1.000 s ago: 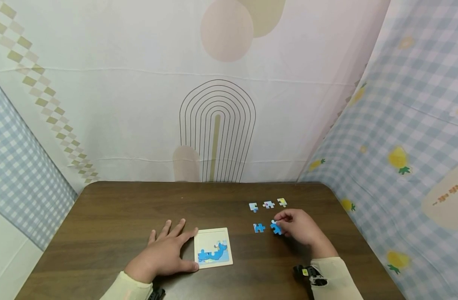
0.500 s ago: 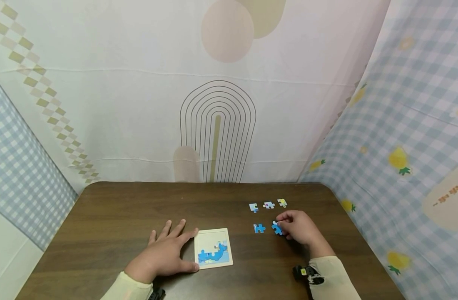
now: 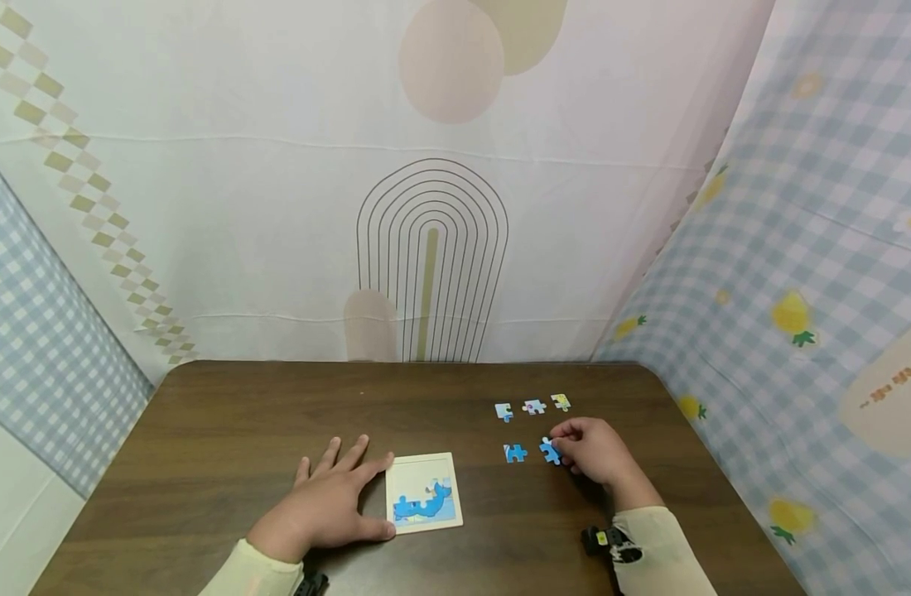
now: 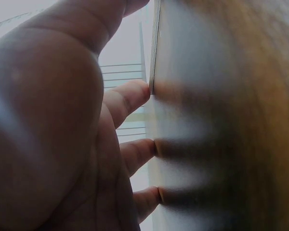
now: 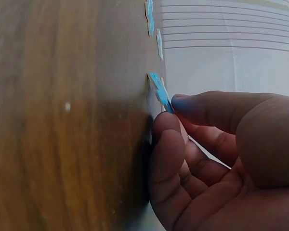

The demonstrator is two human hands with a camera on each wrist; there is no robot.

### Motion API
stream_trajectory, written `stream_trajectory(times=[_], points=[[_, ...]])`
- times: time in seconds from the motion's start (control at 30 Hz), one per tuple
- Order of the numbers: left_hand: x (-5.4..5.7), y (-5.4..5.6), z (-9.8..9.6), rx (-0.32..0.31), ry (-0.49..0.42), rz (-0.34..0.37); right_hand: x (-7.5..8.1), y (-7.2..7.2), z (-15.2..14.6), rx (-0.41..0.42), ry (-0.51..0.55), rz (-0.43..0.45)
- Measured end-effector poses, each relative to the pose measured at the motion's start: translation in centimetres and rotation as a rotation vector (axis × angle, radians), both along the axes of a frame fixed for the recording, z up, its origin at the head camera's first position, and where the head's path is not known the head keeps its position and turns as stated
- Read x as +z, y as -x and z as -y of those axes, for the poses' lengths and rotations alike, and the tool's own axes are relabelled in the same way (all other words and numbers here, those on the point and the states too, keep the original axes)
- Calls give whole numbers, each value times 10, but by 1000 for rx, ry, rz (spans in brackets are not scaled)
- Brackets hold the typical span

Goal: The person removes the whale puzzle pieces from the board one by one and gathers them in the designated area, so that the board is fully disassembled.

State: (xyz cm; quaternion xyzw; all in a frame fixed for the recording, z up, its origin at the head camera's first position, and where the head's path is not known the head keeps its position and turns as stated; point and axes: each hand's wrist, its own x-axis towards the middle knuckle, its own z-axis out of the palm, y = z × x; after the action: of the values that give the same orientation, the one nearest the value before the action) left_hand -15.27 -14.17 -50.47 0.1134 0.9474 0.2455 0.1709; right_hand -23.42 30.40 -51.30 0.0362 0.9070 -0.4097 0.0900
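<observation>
Where the right hand (image 3: 595, 449) pinches, a knobbed blue puzzle piece (image 3: 548, 450) is tilted.

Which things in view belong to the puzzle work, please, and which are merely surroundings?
Belong to the job:
pale puzzle tray, partly filled, the left hand touching its edge
blue puzzle piece, pinched by the right hand
four loose puzzle pieces on the table

Surroundings:
pale printed wall cloth
blue checked cloths at both sides

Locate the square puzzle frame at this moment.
In the head view, the square puzzle frame lies on the table, just right of the left hand, which touches its left edge; the nearest loose puzzle piece lies to its right.
</observation>
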Motion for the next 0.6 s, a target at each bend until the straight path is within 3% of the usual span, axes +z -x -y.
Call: stream_trajectory(times=[0.6], points=[[-1, 0, 1, -4, -2, -4, 3, 0, 1, 14, -6, 0]])
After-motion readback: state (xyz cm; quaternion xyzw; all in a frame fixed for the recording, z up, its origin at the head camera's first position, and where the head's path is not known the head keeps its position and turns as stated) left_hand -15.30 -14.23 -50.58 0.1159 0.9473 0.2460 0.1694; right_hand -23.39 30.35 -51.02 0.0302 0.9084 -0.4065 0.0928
